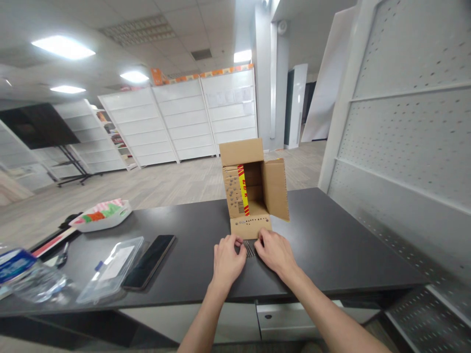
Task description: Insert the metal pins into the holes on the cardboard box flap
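A row of several thin metal screws or nails (249,249) lies on the dark table, between my two hands. My left hand (228,260) rests on the left of them with curled fingers, its thumb beside the row. On the other side, my right hand (275,251) has its fingers bent inward, close to the front flap. Whatever either set of fingertips holds is hidden. Just beyond stands an open cardboard box (274,189), its mouth facing me. Small grey dots and holes mark its left flap (232,191), and a line of dark holes crosses its front flap (250,228).
Left on the table are a black phone (149,262), a clear plastic case (112,269), a plastic bottle (29,274) and a white basket (103,220) with colourful packets. A white perforated panel (401,137) rises along the right. The table's front edge has drawers (283,318) below it.
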Demonstrator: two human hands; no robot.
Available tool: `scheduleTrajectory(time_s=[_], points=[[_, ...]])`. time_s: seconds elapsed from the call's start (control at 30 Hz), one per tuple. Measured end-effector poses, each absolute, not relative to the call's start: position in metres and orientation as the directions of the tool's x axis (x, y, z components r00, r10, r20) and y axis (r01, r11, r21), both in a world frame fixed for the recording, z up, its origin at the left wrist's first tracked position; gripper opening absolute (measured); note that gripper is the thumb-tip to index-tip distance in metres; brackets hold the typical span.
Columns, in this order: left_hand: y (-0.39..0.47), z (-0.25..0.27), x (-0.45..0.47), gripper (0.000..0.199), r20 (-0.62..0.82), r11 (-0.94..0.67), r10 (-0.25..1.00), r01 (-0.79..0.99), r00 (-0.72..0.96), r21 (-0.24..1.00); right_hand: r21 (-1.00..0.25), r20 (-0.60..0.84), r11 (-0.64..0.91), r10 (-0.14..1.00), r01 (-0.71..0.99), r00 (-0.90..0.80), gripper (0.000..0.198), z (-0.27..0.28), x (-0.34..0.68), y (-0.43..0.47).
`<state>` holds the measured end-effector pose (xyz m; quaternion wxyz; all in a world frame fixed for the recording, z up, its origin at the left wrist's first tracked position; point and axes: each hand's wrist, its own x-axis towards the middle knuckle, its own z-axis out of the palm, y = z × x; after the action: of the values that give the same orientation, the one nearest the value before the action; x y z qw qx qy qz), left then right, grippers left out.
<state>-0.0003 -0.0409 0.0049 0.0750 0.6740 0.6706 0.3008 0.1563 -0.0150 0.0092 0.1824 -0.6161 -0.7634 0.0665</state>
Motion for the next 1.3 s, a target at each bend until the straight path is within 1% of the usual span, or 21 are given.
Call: scheduleTrajectory(time_s=[0.4, 0.63, 0.77, 0.9, 1.0, 1.17, 1.23, 1.3], points=[[-0.0406, 0.0047, 0.0001, 0.014, 0.273, -0.044, 0.957, 0.886, -0.095, 0.462, -0.336, 0.204, 0.231, 0.964, 0.913, -0.169, 0.012, 0.0082, 0.1557, -0.0145], [-0.0421, 0.0069, 0.0028, 0.008, 0.266, 0.122, 0.937, 0.927, -0.225, 0.353, -0.315, 0.237, 0.242, 0.956, 0.918, -0.171, 0.011, 0.0062, 0.1565, -0.0139], [-0.0426, 0.0094, 0.0051, 0.014, 0.231, 0.188, 0.937, 0.934, -0.264, 0.305, -0.315, 0.226, 0.241, 0.958, 0.918, -0.174, 0.011, 0.0065, 0.1566, -0.0139], [-0.0423, 0.0112, 0.0065, 0.018, 0.209, 0.22, 0.937, 0.938, -0.279, 0.267, -0.324, 0.223, 0.24, 0.959, 0.915, -0.173, 0.011, 0.0073, 0.1561, -0.0139], [-0.0419, 0.0104, 0.0072, 0.025, 0.191, 0.238, 0.94, 0.944, -0.283, 0.228, -0.33, 0.22, 0.239, 0.96, 0.913, -0.171, 0.012, 0.0079, 0.1559, -0.014], [-0.0409, 0.0047, 0.0083, 0.034, 0.23, 0.221, 0.941, 0.966, -0.246, 0.132, -0.332, 0.223, 0.239, 0.96, 0.913, -0.17, 0.012, 0.0071, 0.1561, -0.0138], [-0.0404, 0.0033, 0.0086, 0.034, 0.243, 0.218, 0.939, 0.968, -0.242, 0.124, -0.329, 0.228, 0.24, 0.959, 0.913, -0.17, 0.012, 0.0063, 0.1562, -0.0135], [-0.04, 0.0026, 0.0081, 0.033, 0.251, 0.215, 0.935, 0.964, -0.249, 0.154, -0.33, 0.235, 0.244, 0.957, 0.912, -0.171, 0.011, 0.0058, 0.1563, -0.0133]])
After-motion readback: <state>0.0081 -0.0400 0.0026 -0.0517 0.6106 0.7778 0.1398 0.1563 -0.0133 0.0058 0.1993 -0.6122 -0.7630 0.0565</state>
